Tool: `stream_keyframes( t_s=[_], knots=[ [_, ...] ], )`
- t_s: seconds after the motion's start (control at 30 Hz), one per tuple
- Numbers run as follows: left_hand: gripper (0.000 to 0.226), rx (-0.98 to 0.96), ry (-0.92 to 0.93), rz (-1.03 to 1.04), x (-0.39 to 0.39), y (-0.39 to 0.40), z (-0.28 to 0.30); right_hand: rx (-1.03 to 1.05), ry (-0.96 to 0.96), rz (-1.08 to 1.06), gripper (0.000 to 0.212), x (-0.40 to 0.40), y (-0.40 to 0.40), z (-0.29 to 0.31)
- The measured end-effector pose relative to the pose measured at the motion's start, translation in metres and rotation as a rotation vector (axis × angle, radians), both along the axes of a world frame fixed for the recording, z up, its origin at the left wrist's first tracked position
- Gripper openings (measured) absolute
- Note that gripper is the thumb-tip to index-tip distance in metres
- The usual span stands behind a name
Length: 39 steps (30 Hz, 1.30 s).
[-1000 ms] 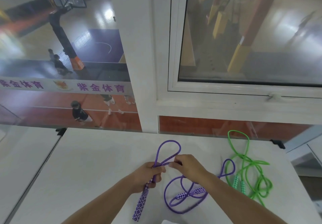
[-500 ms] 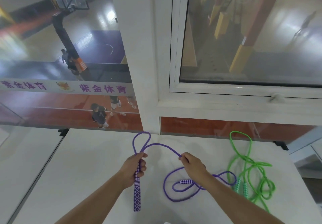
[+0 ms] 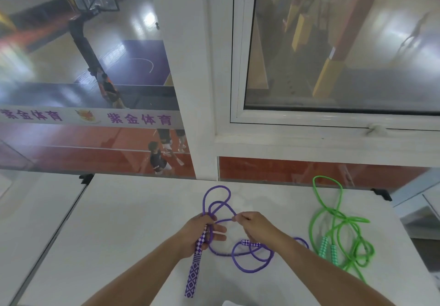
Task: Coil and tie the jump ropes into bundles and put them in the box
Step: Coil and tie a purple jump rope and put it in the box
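With our left hand [image 3: 199,230] gripping the purple rope [image 3: 252,261] loops and handle, our right hand [image 3: 253,226] pinching the cord should lay even coils

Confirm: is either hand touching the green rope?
No, both hands hold the purple rope; the green rope lies apart.

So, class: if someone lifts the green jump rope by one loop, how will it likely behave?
The green plastic jump rope probably flops: it lies in loose curves. Its tangled loops likely drag along together. Its checked handles would likely dangle.
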<state>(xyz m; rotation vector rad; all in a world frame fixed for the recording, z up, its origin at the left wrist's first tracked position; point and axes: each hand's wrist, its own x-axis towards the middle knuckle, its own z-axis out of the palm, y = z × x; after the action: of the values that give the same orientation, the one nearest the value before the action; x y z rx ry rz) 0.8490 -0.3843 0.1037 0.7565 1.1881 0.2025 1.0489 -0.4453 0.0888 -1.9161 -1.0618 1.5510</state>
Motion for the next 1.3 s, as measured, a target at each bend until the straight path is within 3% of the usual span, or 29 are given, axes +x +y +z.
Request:
stream_keyframes(
  t_s=[0.2,0.47,0.63,0.87,1.17,1.3],
  knots=[
    [0.029,0.054,0.09,-0.025,0.006,-0.004,-0.003,0.029,-0.117,0.121,0.028,-0.004,-0.001,0.004],
    [0.024,0.094,0.144,-0.117,0.004,-0.003,-0.012,0.036,-0.133,0.143,0.025,-0.007,-0.004,0.003],
    [0.017,0.025,0.112,0.122,0.006,-0.005,-0.03,0.043,-0.146,0.213,0.026,-0.007,-0.011,-0.002],
    [0.012,-0.084,0.015,0.306,0.008,-0.007,-0.034,0.075,-0.182,0.322,0.023,0.0,-0.015,-0.003],
    [0.024,0.117,0.192,0.191,-0.055,0.045,-0.035,0.135,-0.416,0.179,0.024,0.075,-0.022,-0.026],
    [0.022,0.073,0.142,0.229,-0.046,0.041,-0.034,0.1,-0.352,0.091,0.024,0.056,-0.019,-0.033]
  ],
)
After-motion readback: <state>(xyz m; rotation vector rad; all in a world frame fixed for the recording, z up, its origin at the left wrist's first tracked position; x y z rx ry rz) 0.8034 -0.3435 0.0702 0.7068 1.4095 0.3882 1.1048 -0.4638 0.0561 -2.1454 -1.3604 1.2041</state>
